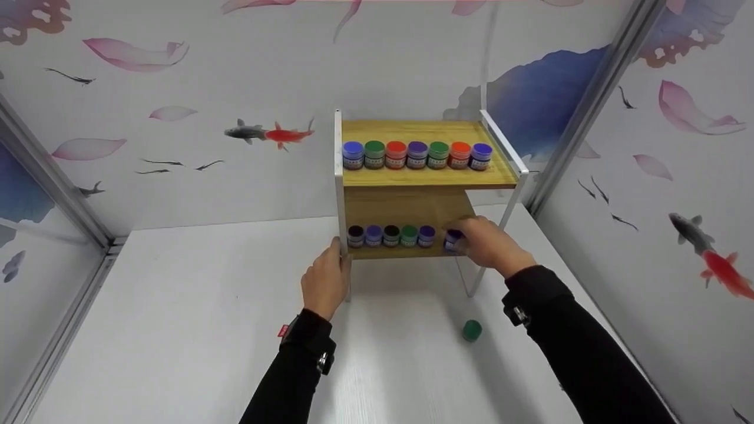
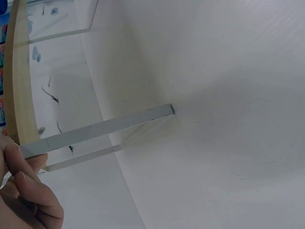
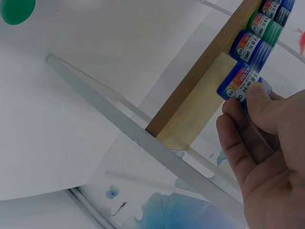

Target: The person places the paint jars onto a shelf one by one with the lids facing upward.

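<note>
A two-tier shelf rack with wooden boards and a white metal frame stands on the white table. My left hand [image 1: 324, 280] grips its left leg [image 2: 100, 131] beside the lower board, fingers curled round the metal. At the right end of the lower board [image 1: 406, 253], my right hand [image 1: 492, 244] pinches a paint jar [image 3: 237, 85] with a blue-purple lid between thumb and fingers. This jar is upright, a small gap from the neighbouring purple-lidded jar [image 1: 426, 236]. More jars with black, blue and green lids line up to the left along the board's front.
Several jars with blue, green, red and purple lids form a row on the upper board [image 1: 412, 178]. A green-lidded jar [image 1: 472, 331] is on the table [image 1: 194, 330], in front of the rack's right side. Printed wall panels [image 1: 265, 70] enclose the table behind and at both sides.
</note>
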The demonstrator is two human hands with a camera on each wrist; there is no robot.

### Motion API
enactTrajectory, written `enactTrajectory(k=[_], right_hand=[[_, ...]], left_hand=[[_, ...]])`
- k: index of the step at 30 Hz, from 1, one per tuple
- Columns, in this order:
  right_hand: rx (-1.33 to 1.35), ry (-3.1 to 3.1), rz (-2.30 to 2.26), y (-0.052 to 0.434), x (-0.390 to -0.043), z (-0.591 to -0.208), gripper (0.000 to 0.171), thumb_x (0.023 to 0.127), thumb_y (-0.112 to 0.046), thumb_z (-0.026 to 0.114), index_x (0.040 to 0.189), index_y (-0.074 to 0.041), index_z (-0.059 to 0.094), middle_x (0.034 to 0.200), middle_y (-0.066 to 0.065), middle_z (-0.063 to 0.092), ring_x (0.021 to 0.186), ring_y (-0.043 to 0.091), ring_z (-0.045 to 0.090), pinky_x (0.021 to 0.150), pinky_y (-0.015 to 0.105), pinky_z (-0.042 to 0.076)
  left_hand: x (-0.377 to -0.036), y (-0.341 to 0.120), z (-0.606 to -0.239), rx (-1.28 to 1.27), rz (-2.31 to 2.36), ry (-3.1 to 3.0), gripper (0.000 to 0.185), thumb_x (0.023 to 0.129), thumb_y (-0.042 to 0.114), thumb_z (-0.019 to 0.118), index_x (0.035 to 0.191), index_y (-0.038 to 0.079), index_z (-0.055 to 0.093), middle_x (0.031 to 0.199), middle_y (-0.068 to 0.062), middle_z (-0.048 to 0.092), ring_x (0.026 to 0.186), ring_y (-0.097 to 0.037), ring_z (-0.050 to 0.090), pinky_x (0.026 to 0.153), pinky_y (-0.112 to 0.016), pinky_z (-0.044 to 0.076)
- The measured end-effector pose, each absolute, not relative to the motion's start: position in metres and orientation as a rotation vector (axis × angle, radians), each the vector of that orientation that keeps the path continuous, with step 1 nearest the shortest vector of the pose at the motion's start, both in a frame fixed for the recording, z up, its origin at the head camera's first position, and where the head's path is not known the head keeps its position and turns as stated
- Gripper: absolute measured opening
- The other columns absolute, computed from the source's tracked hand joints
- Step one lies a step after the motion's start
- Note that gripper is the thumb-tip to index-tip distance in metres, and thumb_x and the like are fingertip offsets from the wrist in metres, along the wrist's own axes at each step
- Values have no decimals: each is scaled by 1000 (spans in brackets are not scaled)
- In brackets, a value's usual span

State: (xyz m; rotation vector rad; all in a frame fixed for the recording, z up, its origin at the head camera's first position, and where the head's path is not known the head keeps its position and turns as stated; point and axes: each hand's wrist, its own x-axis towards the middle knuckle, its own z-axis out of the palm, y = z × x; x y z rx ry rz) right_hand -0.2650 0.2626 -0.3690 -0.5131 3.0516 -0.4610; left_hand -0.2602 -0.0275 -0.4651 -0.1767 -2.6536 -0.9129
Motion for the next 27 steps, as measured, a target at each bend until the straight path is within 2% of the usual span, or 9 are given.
enactTrajectory(k=[6, 13, 21, 27], right_hand=[[-432, 3078, -430, 258, -272, -374, 37, 91, -3, 63, 128, -5, 60, 128, 20, 62, 120, 36, 59, 105, 52, 42], [-387, 3091, -397, 253, -276, -381, 37, 92, -2, 61, 129, -5, 58, 128, 21, 60, 120, 36, 58, 105, 53, 41], [-385, 3121, -392, 253, -276, -387, 39, 91, 0, 61, 129, -3, 57, 126, 21, 60, 116, 35, 59, 103, 51, 44], [-446, 3168, -399, 252, -277, -393, 36, 91, 1, 61, 127, -1, 57, 124, 22, 61, 115, 36, 60, 101, 51, 45]], left_hand=[[-260, -27, -466, -194, -911, -2653, 23, 99, 23, 57, 117, 9, 58, 84, -2, 66, 56, -12, 51, 47, -27, 37], [-260, -27, -466, -178, -915, -2661, 29, 98, 23, 58, 123, 8, 58, 89, -3, 69, 57, -12, 51, 49, -26, 37], [-261, -26, -467, -178, -943, -2673, 17, 99, 24, 57, 111, 12, 58, 85, 0, 65, 59, -13, 53, 48, -27, 37], [-262, -27, -467, -156, -941, -2680, 22, 99, 25, 56, 116, 11, 58, 86, -1, 66, 60, -14, 54, 49, -28, 38]])
